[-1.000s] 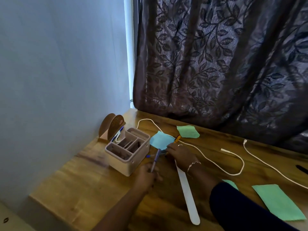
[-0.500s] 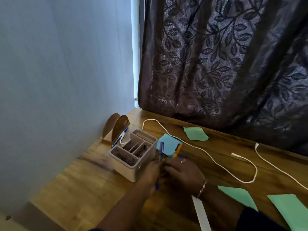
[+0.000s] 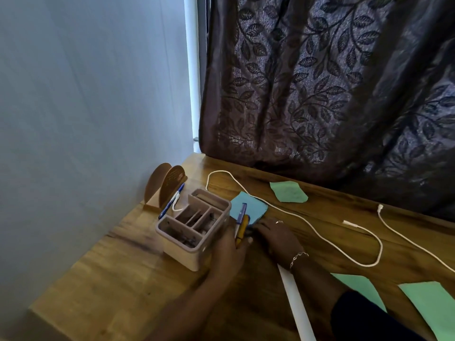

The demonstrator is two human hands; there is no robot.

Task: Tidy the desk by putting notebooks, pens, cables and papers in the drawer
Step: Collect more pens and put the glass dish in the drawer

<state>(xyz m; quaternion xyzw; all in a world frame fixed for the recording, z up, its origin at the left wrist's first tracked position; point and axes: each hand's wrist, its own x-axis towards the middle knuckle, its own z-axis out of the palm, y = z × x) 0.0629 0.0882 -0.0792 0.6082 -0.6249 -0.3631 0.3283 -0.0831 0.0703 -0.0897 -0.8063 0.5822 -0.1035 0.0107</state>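
Wooden desk (image 3: pixel 123 279): left hand (image 3: pixel 227 252) grips two pens (image 3: pixel 242 222), right hand (image 3: pixel 278 238) rests palm-down just beside.

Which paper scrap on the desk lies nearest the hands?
The blue scrap beside the organizer, at the fingertips of the right hand, with the white cable running along its far edge. The others are green and lie farther off.

a dark leaf-patterned curtain (image 3: pixel 320 82) hangs behind the wooden table (image 3: pixel 110 279), a pale wall (image 3: pixel 86 94) to its left — near that wall stands a beige compartment organizer (image 3: pixel 187 254), with a brown arched wooden stand (image 3: pixel 172 183) just behind it
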